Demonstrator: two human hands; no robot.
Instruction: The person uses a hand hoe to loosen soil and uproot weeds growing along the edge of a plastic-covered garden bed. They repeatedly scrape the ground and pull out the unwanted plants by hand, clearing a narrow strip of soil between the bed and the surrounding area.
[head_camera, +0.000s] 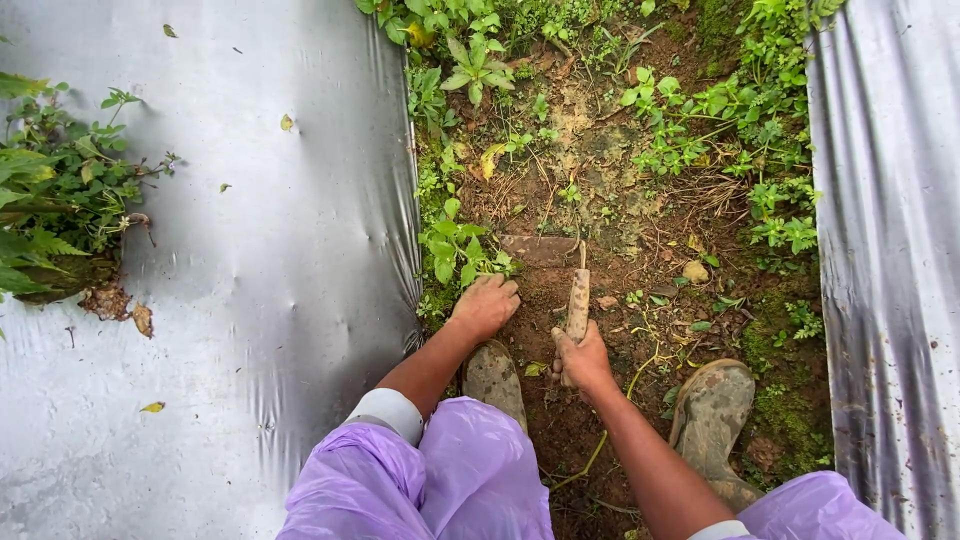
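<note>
Soft, even daylight falls on my work, with no hard shadows; only a dim patch lies on the sheet (250, 250) beside my left arm. That silver sheet throws pale glare, brightest at its lower left, and the right sheet (890, 250) shines in streaks along its folds. The soil (600, 200) and weeds (455, 250) look sharp. Straight edges bow outward near the corners, a wide-lens bend
</note>
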